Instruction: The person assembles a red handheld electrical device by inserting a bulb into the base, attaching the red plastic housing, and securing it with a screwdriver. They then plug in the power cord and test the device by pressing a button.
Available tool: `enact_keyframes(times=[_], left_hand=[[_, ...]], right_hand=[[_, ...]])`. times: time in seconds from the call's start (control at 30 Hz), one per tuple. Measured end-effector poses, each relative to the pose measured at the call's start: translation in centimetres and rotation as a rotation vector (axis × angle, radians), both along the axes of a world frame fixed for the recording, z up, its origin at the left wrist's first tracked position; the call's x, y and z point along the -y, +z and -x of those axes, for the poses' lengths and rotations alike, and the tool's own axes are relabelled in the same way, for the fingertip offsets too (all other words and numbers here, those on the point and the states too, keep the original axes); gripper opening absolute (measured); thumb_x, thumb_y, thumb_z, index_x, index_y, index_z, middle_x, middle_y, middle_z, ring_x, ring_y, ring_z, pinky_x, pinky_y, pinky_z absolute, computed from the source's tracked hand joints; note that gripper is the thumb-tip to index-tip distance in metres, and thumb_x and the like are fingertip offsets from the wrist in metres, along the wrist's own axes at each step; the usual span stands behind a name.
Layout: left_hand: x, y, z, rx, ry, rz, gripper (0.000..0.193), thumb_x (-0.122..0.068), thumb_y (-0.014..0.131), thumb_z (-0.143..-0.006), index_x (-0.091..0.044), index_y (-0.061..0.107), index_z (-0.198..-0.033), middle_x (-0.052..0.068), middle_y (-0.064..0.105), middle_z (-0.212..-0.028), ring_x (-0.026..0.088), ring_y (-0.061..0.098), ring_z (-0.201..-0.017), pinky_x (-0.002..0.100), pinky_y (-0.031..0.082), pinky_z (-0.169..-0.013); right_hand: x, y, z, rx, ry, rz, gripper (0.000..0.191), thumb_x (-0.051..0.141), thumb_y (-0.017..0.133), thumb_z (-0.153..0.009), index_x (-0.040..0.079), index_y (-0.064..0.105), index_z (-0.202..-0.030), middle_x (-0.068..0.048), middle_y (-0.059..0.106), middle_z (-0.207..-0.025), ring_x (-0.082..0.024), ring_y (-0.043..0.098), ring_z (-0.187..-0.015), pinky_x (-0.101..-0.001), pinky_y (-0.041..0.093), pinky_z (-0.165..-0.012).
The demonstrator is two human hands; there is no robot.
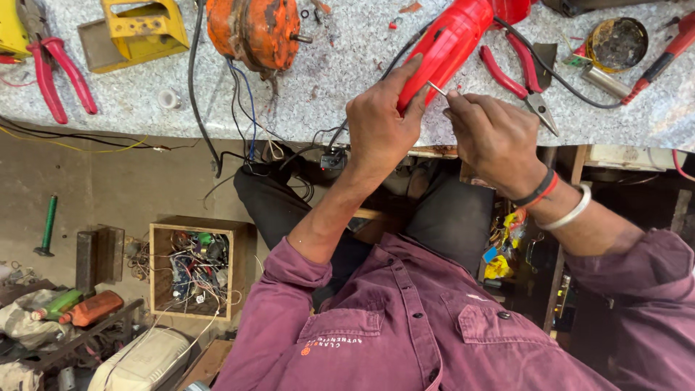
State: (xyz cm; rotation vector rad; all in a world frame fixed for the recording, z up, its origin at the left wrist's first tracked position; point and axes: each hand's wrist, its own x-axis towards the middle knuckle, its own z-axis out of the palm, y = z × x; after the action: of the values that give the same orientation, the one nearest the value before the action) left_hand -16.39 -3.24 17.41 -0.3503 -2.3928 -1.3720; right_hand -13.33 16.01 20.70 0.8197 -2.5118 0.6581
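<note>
- Left hand (382,123) is clamped around the handle end of a red power tool (449,43), pinning it down on the speckled grey bench (347,65) right at the front edge.
- Right hand (492,134) has its fingertips pinched together on a thin metal tool (436,88), looks like a small screwdriver or pin, with the tip touching the red casing beside the left thumb.
- Looks like he's mid-way through working a screw or catch on the housing. Best guess, anyway; the tip's too small to see what it's in.
- Next bit would want a steady left grip so the body doesn't roll, plus a straight push on the thin tool so it doesn't skid off the plastic.
- Bench is a proper mess: red-handled pliers (525,80) just right of the tool, another red pair (61,72) far left, an orange motor (253,29) with loose wires, a yellow metal housing (137,29), a round tin (617,43).
- Down on the concrete floor there's a wooden box (192,268) stuffed with wires and parts, and an orange bottle (90,308).
</note>
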Motion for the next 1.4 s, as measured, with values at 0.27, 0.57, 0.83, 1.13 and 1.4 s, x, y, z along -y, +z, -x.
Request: enact_keyframes(times=[0.27,0.57,0.83,1.13,1.4], left_hand=[[-0.5,-0.4,0.0,0.065,0.031,0.036,0.045,-0.021,0.079,-0.092,-0.012,0.066,-0.134,0.013,0.078,-0.105,0.024,0.079,-0.085,0.036,0.063,-0.076],[-0.2,-0.4,-0.1,0.012,0.010,0.069,0.046,-0.022,0.079,-0.093,-0.011,0.065,-0.134,0.014,0.077,-0.102,0.028,0.077,-0.086,0.039,0.061,-0.074],[0.0,-0.3,0.2,-0.009,0.010,0.046,0.043,-0.023,0.078,-0.094,-0.011,0.064,-0.134,0.012,0.078,-0.104,0.026,0.078,-0.086,0.036,0.062,-0.075],[0.7,-0.1,1.9,0.173,0.023,-0.047,0.040,-0.029,0.073,-0.097,-0.009,0.067,-0.131,0.012,0.079,-0.105,0.021,0.080,-0.084,0.033,0.065,-0.074],[4.7,-4.8,10.1,0.370,-0.107,-0.411,0.032,-0.025,0.066,-0.101,0.002,0.075,-0.116,0.008,0.079,-0.090,0.011,0.070,-0.077,0.026,0.055,-0.067]], right_hand=[[-0.8,-0.1,1.5,1.082,-0.067,0.881,0.014,0.010,0.069,-0.104,0.003,0.065,-0.115,0.003,0.059,-0.079,-0.006,0.050,-0.063,-0.0244,0.039,-0.054],[0.1,0.8,0.1,0.217,0.008,0.165,0.020,0.006,0.071,-0.106,-0.001,0.070,-0.125,-0.013,0.065,-0.087,-0.024,0.064,-0.072,-0.0321,0.047,-0.063],[-2.0,-0.5,3.3,1.713,-0.047,1.459,0.023,0.020,0.060,-0.109,-0.001,0.066,-0.116,-0.004,0.067,-0.087,-0.003,0.040,-0.047,-0.0186,0.030,-0.042],[-3.0,-1.5,0.5,1.070,-0.136,0.898,0.030,0.007,0.070,-0.101,-0.002,0.056,-0.126,-0.002,0.060,-0.090,-0.002,0.050,-0.066,-0.0198,0.039,-0.055],[-5.1,0.2,-0.3,0.497,-0.269,0.434,0.021,0.003,0.069,-0.106,-0.002,0.066,-0.127,-0.012,0.073,-0.100,-0.011,0.067,-0.083,-0.0247,0.052,-0.072]])
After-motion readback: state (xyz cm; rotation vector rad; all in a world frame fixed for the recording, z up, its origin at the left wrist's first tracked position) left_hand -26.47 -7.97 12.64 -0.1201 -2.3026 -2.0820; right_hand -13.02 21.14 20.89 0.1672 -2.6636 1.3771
